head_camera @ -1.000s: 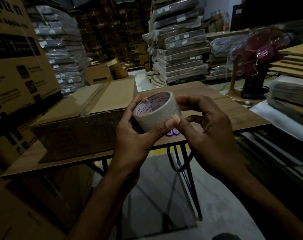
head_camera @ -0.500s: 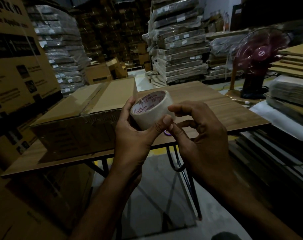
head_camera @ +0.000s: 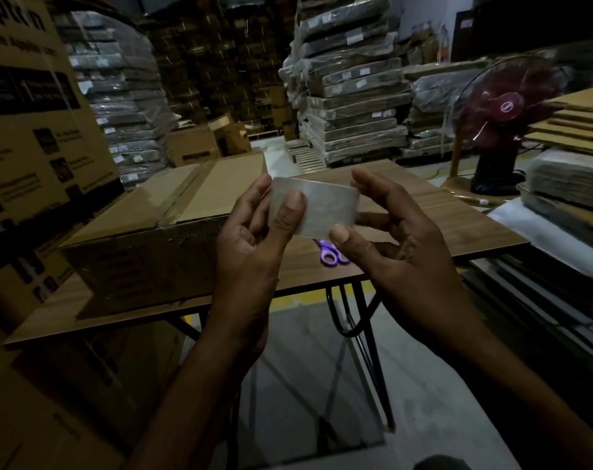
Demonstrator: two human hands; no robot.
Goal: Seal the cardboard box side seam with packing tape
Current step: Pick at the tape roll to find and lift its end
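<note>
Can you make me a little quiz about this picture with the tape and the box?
1. True or false: the tape roll is lying on the table.
2. What colour are the handles of the scissors? A red, B purple, C green.
3. Fill in: the cardboard box sits on the table to the person's ____.
Key: 1 false, the left hand and the right hand hold it in the air. 2 B. 3 left.
</note>
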